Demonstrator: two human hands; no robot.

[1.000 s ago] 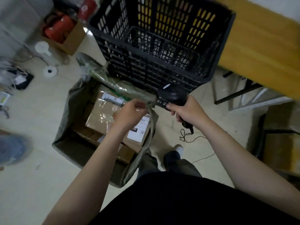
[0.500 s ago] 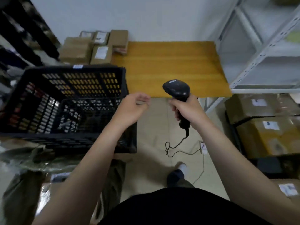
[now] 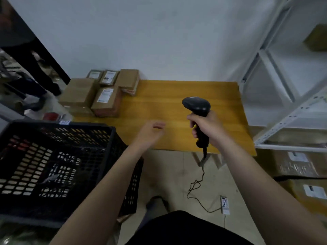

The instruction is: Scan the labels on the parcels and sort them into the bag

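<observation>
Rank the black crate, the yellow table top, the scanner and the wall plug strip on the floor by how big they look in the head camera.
1. black crate, though nearest the camera
2. yellow table top, roughly similar
3. scanner
4. plug strip

Black crate [image 3: 58,167]; white shelving [image 3: 290,110]; wooden table [image 3: 177,106]

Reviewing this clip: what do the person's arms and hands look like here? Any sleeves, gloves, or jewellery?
Both forearms are bare to the frame edge, with no sleeves visible. The left hand and right hand wear no gloves; no watch, ring or wristband shows. The left hand is motion-blurred.
</observation>
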